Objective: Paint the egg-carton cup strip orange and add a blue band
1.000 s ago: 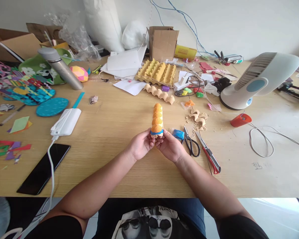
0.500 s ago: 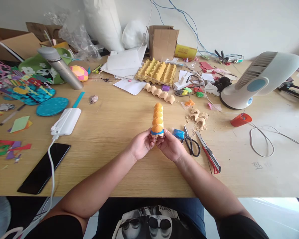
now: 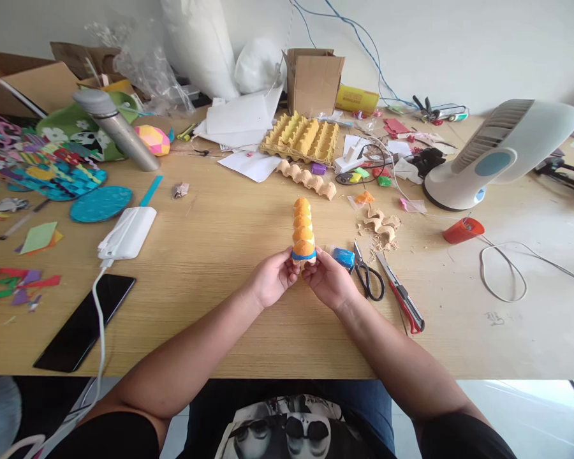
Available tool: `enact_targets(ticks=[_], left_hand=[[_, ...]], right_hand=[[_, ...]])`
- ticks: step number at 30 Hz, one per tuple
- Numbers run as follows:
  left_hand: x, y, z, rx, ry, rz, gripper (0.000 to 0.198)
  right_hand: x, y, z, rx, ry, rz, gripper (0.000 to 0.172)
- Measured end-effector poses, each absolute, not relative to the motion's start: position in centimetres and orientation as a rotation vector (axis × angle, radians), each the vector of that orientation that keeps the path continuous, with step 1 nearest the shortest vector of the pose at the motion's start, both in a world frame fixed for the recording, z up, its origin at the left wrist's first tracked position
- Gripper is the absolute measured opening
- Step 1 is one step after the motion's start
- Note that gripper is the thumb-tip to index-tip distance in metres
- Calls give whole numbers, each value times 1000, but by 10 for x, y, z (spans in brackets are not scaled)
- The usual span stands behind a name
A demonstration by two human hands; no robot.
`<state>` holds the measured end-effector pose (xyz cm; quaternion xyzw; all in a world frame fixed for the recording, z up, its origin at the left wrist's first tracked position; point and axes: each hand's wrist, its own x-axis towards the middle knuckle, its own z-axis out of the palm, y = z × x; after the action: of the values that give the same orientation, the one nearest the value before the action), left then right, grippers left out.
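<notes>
Between both hands I hold an egg carton strip, its row of bumps covered in orange, with a blue band around the near end. My left hand pinches the near end from the left, and my right hand grips it from the right. The strip points away from me over the table. Just right of my right hand lies a blue clay packet, partly against black-handled scissors. A red utility knife rests beyond them with its blade out.
Uncoloured egg carton strips and a yellow egg tray lie at the back. A white fan and a red cup stand right. A phone, a power bank and a steel bottle are left.
The egg carton strip has tilted slightly, its far end shifting a little left and its near end a little right. Both hands keep their hold.
</notes>
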<state>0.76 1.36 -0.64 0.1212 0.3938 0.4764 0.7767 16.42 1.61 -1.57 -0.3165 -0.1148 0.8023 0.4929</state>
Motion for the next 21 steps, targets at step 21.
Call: enact_targets(ticks=[21], left_hand=[[5, 12, -9, 413, 814, 1095, 18]], right_hand=[[163, 19, -9, -820, -151, 1952, 19]])
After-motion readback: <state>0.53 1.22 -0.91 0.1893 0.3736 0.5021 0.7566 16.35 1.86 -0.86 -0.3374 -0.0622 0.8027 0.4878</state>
